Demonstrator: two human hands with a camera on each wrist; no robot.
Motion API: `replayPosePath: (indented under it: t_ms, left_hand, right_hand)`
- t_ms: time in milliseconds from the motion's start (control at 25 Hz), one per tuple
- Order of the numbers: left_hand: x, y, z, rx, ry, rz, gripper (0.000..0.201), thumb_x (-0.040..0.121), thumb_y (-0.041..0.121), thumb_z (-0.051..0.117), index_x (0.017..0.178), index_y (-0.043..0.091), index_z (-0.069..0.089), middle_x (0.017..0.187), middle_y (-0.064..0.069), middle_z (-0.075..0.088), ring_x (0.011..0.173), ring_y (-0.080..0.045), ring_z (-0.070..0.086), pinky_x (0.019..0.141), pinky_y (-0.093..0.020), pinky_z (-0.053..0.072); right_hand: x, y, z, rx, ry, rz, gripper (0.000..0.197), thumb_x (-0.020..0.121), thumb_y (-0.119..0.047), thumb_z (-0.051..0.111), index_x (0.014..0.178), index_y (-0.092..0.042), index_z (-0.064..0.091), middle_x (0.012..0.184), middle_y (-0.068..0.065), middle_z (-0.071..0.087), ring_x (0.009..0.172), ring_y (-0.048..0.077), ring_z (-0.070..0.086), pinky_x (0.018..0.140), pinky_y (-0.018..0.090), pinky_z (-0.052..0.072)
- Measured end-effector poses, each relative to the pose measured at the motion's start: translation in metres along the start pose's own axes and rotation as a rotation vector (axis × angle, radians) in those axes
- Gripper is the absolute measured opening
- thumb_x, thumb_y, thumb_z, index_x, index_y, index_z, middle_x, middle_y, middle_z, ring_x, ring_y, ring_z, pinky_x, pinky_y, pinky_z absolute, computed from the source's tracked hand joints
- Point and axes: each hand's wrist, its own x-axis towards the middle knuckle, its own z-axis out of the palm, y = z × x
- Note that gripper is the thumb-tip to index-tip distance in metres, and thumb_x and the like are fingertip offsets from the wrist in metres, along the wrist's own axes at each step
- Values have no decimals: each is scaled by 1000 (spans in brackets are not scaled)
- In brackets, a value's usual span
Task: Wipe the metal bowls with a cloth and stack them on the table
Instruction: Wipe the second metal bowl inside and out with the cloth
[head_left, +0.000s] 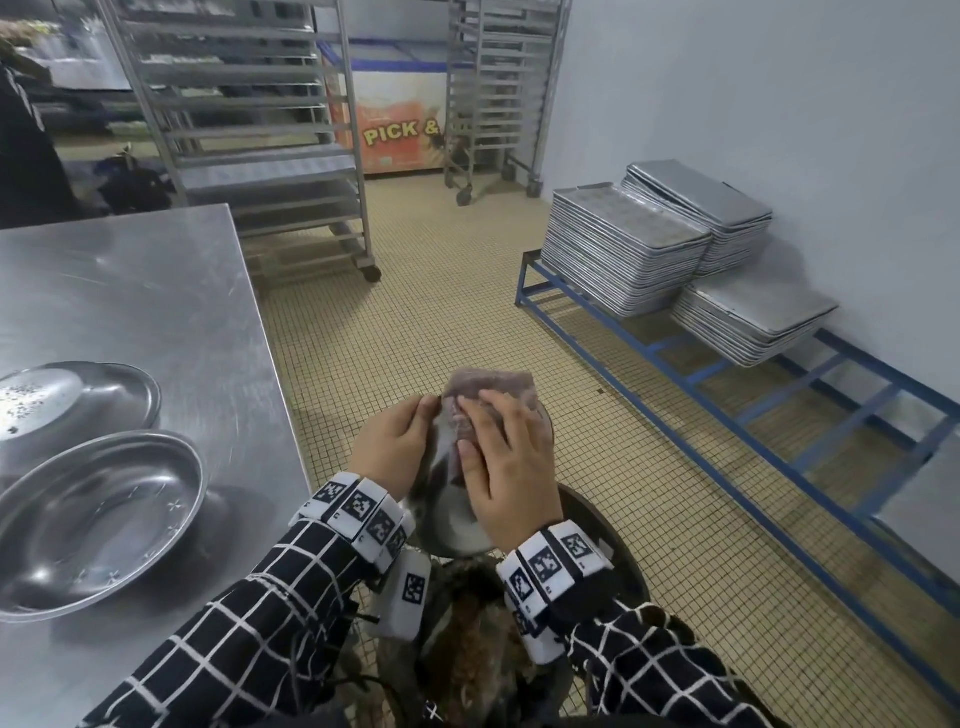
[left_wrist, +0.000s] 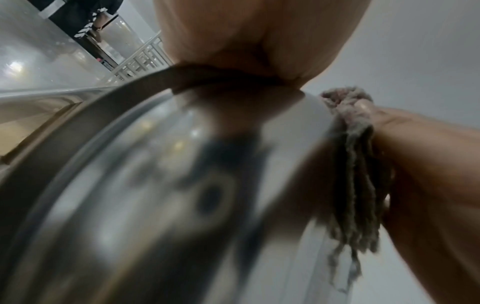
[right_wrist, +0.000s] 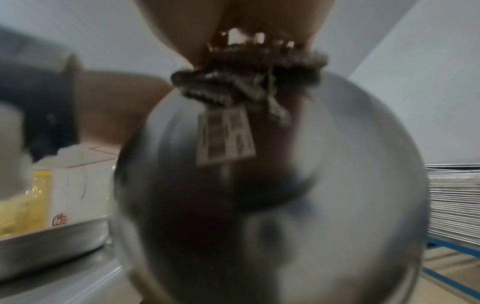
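I hold a metal bowl (head_left: 457, 530) tilted on its edge above the floor, just right of the steel table (head_left: 130, 291). My left hand (head_left: 395, 452) grips its left rim with curled fingers. With fingers laid flat, my right hand (head_left: 504, 457) presses a pinkish-grey cloth (head_left: 491, 387) against the bowl's rounded outer side. In the left wrist view the cloth (left_wrist: 355, 164) hangs frayed between the bowl (left_wrist: 155, 185) and the right hand. In the right wrist view the cloth (right_wrist: 246, 78) is bunched under my palm on the bowl (right_wrist: 285, 205). Two more bowls lie on the table, one upright (head_left: 98, 519), one behind it (head_left: 140, 395).
A dark round bin (head_left: 608, 525) with brown contents stands under my hands. Stacks of metal trays (head_left: 623, 249) sit on a blue frame (head_left: 753, 415) along the right wall. Wheeled racks (head_left: 249, 130) stand behind the table on the tiled floor. A person stands at far left.
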Motion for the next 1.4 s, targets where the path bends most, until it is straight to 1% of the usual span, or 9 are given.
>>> replayPosePath:
  t_ms: [240, 440, 560, 640, 760, 920, 1000, 1160, 1400]
  left_hand:
    - [-7, 5, -8, -139, 111, -91, 29, 100, 32, 39, 77, 28, 57, 76, -13, 64, 67, -24, 55, 65, -32, 47]
    - [-6, 6, -5, -78, 102, -24, 29, 99, 31, 41, 77, 21, 57, 73, -14, 64, 66, -29, 57, 68, -42, 51]
    - [-5, 12, -3, -78, 115, 26, 29, 98, 26, 44, 78, 13, 61, 69, -9, 63, 60, -23, 56, 65, -42, 51]
    - [-4, 13, -2, -129, 121, 6, 28, 98, 29, 44, 81, 17, 63, 74, -10, 66, 69, -29, 61, 68, -42, 51]
    - [-3, 11, -7, -242, 146, -75, 30, 98, 34, 42, 81, 22, 62, 81, -13, 66, 75, -30, 60, 71, -38, 50]
    - [-3, 3, -11, -357, 198, -141, 34, 99, 35, 39, 78, 21, 61, 73, -2, 62, 67, -14, 56, 64, -21, 43]
    - [-1, -7, -10, -366, 188, -145, 35, 99, 35, 39, 79, 17, 62, 72, -2, 62, 67, -17, 57, 68, -26, 47]
    - [-2, -25, -10, -261, 84, -134, 20, 98, 31, 43, 90, 22, 60, 87, 2, 63, 82, -13, 59, 84, -32, 49]
    - [-2, -9, -8, -58, -256, 14, 15, 95, 39, 46, 94, 32, 60, 90, 10, 66, 88, -10, 62, 81, -27, 50]
  right_hand:
    - [-5, 36, 3, 460, -39, 532, 52, 98, -43, 27, 147, -23, 29, 143, 2, 32, 123, 18, 47, 84, 24, 50]
    - [-8, 12, 1, 294, -65, 237, 57, 97, -43, 27, 150, -28, 16, 153, -5, 13, 137, 18, 26, 106, 37, 37]
    - [8, -10, 3, 88, 19, 61, 53, 98, -45, 24, 146, -22, 31, 150, 3, 28, 140, 23, 23, 112, 50, 28]
    - [20, -9, 3, 46, 93, 100, 53, 98, -45, 22, 140, -19, 40, 144, 4, 40, 136, 24, 32, 111, 49, 29]
    - [28, 3, 1, 227, 154, 359, 56, 97, -48, 19, 140, -20, 41, 143, 2, 40, 131, 18, 37, 107, 45, 37]
    - [11, 24, 0, 804, 150, 858, 43, 101, -42, 23, 135, -30, 46, 134, -6, 45, 116, 13, 47, 86, 25, 51]
    - [5, 30, -5, 906, 86, 996, 41, 100, -49, 23, 124, -31, 50, 126, 0, 54, 107, 21, 55, 83, 34, 50]
    - [9, 39, -26, 785, 51, 902, 33, 98, -49, 29, 105, -28, 54, 93, -11, 58, 81, 5, 54, 68, 24, 42]
    - [21, 43, -36, 394, -206, 451, 29, 97, -43, 36, 94, -22, 55, 75, -6, 57, 67, 10, 56, 54, 12, 37]
